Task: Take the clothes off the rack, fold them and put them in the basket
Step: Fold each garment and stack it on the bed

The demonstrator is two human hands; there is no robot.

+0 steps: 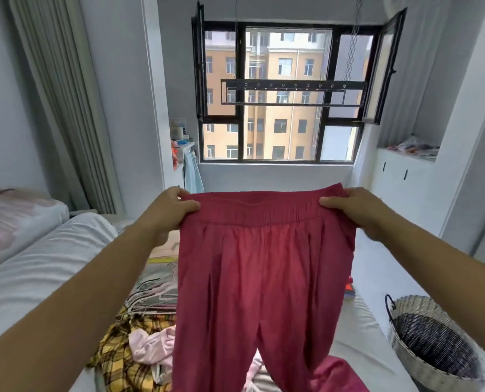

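Head view, both hands' fingers pinching red trousers (261,267) waistband, held level, legs hanging straight down

On the white bed (32,267) lie a clothes heap (139,343) and woven basket (433,340).

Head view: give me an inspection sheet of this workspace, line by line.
Surface: a bed with white bedding, partly covered by clothes.
Job's things: red trousers held up by the waistband, legs hanging; woven basket at lower right, looks empty; ceiling rack by the window, bare.
Clutter: yellow plaid garment, pink garment and a bundle of hangers on the bed.
Grippers: left hand and right hand each pinch one end of the waistband.
Cables: thin cords hold the rack.
Surroundings: window, curtain, white cabinet.
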